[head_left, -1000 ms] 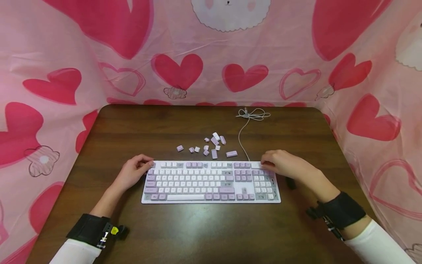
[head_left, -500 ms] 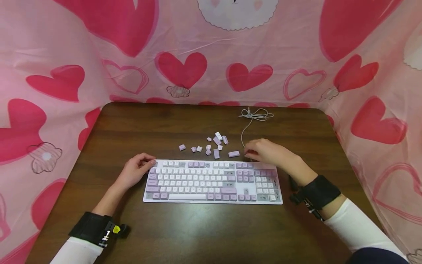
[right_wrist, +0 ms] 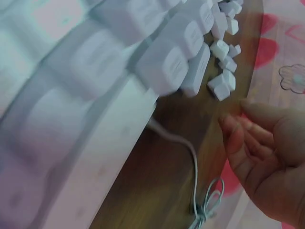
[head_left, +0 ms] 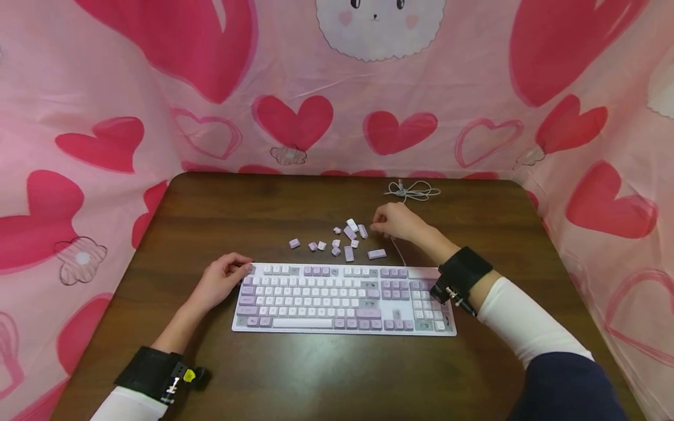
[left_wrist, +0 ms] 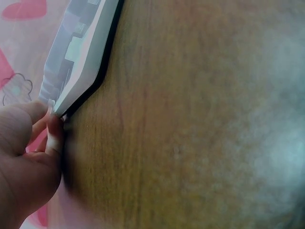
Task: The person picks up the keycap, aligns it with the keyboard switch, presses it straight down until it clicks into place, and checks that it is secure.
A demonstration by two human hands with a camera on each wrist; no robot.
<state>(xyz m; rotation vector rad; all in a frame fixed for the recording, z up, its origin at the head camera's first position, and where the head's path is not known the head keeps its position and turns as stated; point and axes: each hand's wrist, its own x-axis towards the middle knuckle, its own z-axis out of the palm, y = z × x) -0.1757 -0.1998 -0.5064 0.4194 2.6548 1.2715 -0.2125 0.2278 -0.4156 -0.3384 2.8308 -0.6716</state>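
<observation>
A white and lilac keyboard [head_left: 302,323] lies on the brown table, with several grey gaps where keycaps are off. At its far left corner my left hand [head_left: 218,282] holds on, thumb and fingers around the corner, as the left wrist view shows. Behind the keyboard lies a loose scatter of white and lilac keycaps, among them a lilac keycap [head_left: 350,233] in the densest cluster. Just right of that cluster is my right hand [head_left: 397,221], its fingers loosely bent with nothing between them; the right wrist view shows it a little apart from the keycaps [right_wrist: 221,87].
A thin pale cable [head_left: 398,252] runs from the keyboard's back edge under my right hand to a tied bundle [head_left: 418,192] near the far table edge. One long lilac keycap [head_left: 376,254] lies close behind the keyboard. Heart-print cloth [head_left: 347,82] surrounds the table [head_left: 295,374].
My right hand has moved left and away from me, from the keyboard's far right corner to beside the keycap cluster. The left hand stays on its corner. The head view has shifted slightly.
</observation>
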